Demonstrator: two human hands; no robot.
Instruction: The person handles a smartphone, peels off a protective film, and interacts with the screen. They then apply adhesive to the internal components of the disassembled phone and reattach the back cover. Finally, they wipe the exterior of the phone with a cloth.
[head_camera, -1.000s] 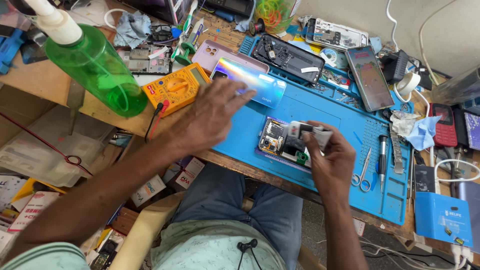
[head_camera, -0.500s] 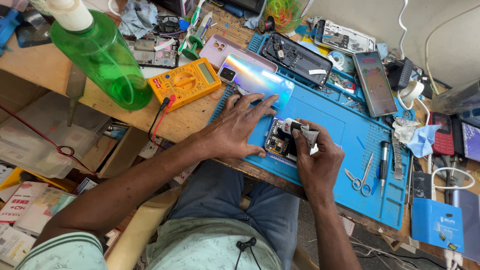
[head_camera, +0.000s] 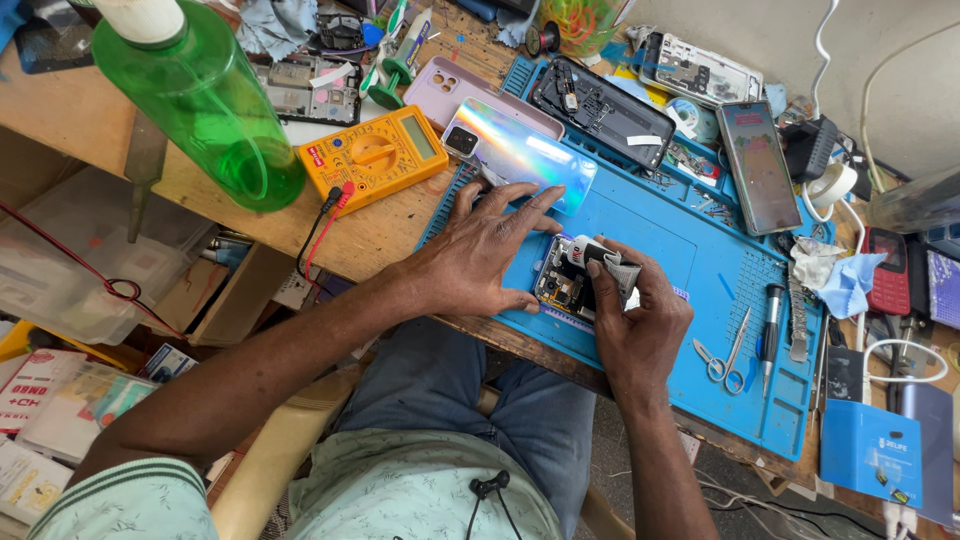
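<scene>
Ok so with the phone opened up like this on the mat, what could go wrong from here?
The opened phone lies close to the near edge of the blue mat; a slip by the left hand could push it off toward the lap. The right hand presses a grey cloth on exposed parts, which may snag. The green bottle could tip near the yellow multimeter.

The hands cover much of the opened phone (head_camera: 560, 285); its parts are unclear.
</scene>
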